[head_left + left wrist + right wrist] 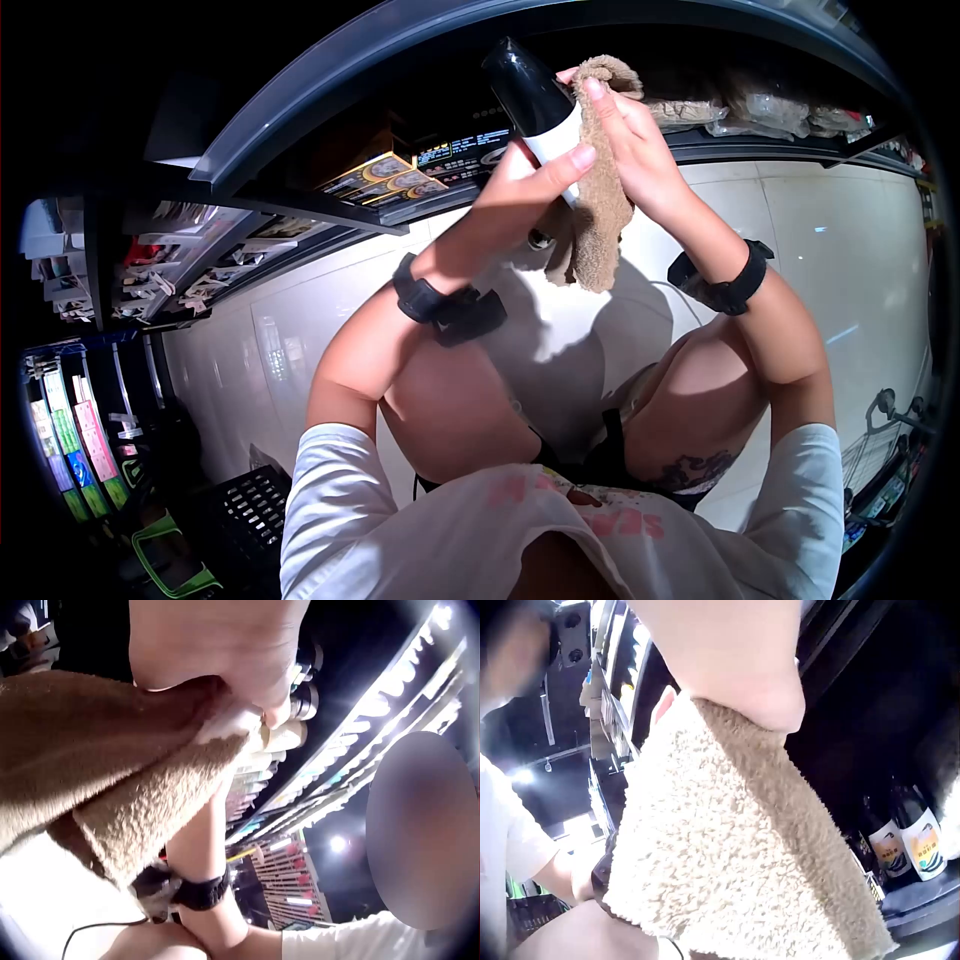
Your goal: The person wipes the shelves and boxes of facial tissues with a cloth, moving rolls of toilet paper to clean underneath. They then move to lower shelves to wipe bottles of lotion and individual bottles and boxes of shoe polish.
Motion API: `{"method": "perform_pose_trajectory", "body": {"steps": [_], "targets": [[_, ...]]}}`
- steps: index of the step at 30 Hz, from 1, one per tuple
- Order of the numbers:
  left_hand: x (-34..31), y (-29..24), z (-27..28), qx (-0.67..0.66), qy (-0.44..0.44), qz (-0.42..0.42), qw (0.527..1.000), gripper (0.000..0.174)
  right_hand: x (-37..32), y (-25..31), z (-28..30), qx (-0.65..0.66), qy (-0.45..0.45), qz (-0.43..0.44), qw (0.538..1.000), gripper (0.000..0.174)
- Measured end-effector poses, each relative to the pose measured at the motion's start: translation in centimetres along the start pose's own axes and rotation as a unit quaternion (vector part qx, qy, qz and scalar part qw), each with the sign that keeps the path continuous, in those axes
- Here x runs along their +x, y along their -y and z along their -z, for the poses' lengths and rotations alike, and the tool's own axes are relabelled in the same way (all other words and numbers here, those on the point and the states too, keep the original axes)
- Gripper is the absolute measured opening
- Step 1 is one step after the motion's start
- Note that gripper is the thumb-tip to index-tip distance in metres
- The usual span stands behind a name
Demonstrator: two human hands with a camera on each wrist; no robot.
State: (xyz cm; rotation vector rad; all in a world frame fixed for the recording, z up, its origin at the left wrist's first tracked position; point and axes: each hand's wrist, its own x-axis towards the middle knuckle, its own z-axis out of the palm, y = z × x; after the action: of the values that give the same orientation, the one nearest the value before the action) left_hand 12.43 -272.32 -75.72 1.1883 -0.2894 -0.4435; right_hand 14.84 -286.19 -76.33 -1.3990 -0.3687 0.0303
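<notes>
Above the pale tiled floor (pixel 835 235), the left hand (pixel 512 190) grips a tilted dark bottle (pixel 528 92) in front of a shelf (pixel 268 104), while the right hand (pixel 645 155) clasps a tan cloth (pixel 602 225) against its side, hiding part of the white label (pixel 553 137). Boxes (pixel 385 178) and plastic-wrapped packs (pixel 768 106) lie beyond; labelled bottles (pixel 928 844) stand nearby.

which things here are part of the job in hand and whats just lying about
In the job:
dark bottle, in the left hand
tan cloth, in the right hand

Just about:
labelled bottles on the shelf
yellow-and-black boxes
plastic-wrapped packets
black basket
</notes>
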Motion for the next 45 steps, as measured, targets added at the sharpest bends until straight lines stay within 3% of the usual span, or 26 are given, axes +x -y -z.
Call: {"method": "perform_pose_trajectory", "body": {"steps": [5, 7, 9, 12, 13, 15, 16, 18, 19, 20, 21, 23, 24, 28, 29, 31, 33, 35, 37, 43, 45], "targets": [[0.5, 0.6, -0.5, 0.046, -0.005, -0.117, 0.992, 0.074, 0.1, -0.5, 0.0, 0.016, 0.015, 0.01, 1.0, 0.041], [-0.2, -0.3, -1.0, 0.093, -0.05, -0.122, 0.987, 0.071, -0.3, 0.1, -0.2, 0.069, 0.023, -0.05, 0.996, 0.044], [0.3, -0.8, -0.1, 0.069, -0.031, -0.205, 0.976, 0.068, -0.4, 0.3, 0.3, 0.15, 0.068, -0.115, 0.98, 0.048], [0.0, -2.0, 0.9, 0.049, -0.059, -0.203, 0.976, 0.061, -0.3, 2.2, 0.4, 0.302, -0.023, -0.16, 0.939, 0.049], [-0.1, -2.1, 1.1, 0.048, -0.062, -0.207, 0.975, 0.061, -0.1, 1.9, 1.6, 0.385, 0.033, -0.128, 0.913, 0.049], [-0.4, -2.1, 1.4, 0.216, -0.114, -0.179, 0.953, 0.054, 0.5, 0.9, 4.2, 0.469, 0.152, -0.06, 0.868, 0.05], [-0.5, -1.9, 1.3, 0.249, -0.129, -0.174, 0.944, 0.047, 0.3, 1.7, 4.6, 0.406, 0.177, -0.044, 0.895, 0.052], [-0.4, -1.8, 0.8, 0.283, -0.122, -0.168, 0.936, 0.049, -0.6, 2.7, 4.1, 0.174, 0.16, -0.053, 0.97, 0.053], [-0.3, -1.8, 0.4, 0.319, -0.115, -0.16, 0.927, 0.052, -1.1, 2.5, 4.2, 0.067, 0.157, -0.075, 0.982, 0.053], [-0.3, -1.8, 0.2, 0.35, -0.11, -0.167, 0.915, 0.054, -1.8, 3.0, 2.4, -0.004, 0.085, -0.05, 0.995, 0.047], [-0.3, -1.8, 0.1, 0.382, -0.105, -0.174, 0.902, 0.057, -1.9, 3.8, 1.7, -0.05, 0.092, -0.123, 0.987, 0.045], [-0.2, -1.3, 0.2, 0.405, -0.117, -0.188, 0.887, 0.057, -2.2, 3.0, 0.3, -0.077, 0.053, 0.015, 0.996, 0.043], [-0.4, -1.3, 0.1, 0.435, -0.11, -0.192, 0.873, 0.056, -2.2, 3.1, -0.3, -0.09, 0.015, 0.025, 0.996, 0.04], [-1.0, -1.1, -0.4, 0.547, -0.083, -0.202, 0.808, 0.049, -1.4, 3.6, -0.8, -0.068, -0.005, 0.059, 0.996, 0.029], [-1.1, -1.0, -0.6, 0.573, -0.076, -0.203, 0.79, 0.047, -1.4, 3.7, -1.3, -0.058, -0.045, 0.069, 0.995, 0.024], [-1.1, -1.1, -0.7, 0.561, -0.086, -0.211, 0.796, 0.044, -1.1, 3.3, -1.6, -0.007, -0.087, 0.026, 0.996, 0.022], [-1.2, -1.2, -0.5, 0.586, -0.099, -0.144, 0.791, 0.045, -0.7, 3.2, -2.1, 0.066, -0.125, 0.0, 0.99, 0.02], [-1.2, -1.4, -0.6, 0.589, -0.092, -0.153, 0.788, 0.047, -0.3, 3.1, -1.5, 0.132, -0.104, -0.009, 0.986, 0.024], [-1.2, -1.7, -0.7, 0.571, -0.089, -0.178, 0.797, 0.048, -0.2, 3.4, -0.6, 0.132, -0.027, -0.024, 0.991, 0.036], [-1.1, -1.7, 0.3, 0.54, -0.045, -0.246, 0.803, 0.059, 0.1, 3.3, 1.1, 0.153, 0.044, -0.001, 0.987, 0.038], [-0.9, -1.4, 0.5, 0.46, -0.028, -0.277, 0.843, 0.057, 0.2, 3.2, 1.5, 0.159, 0.076, 0.008, 0.984, 0.041]]}}
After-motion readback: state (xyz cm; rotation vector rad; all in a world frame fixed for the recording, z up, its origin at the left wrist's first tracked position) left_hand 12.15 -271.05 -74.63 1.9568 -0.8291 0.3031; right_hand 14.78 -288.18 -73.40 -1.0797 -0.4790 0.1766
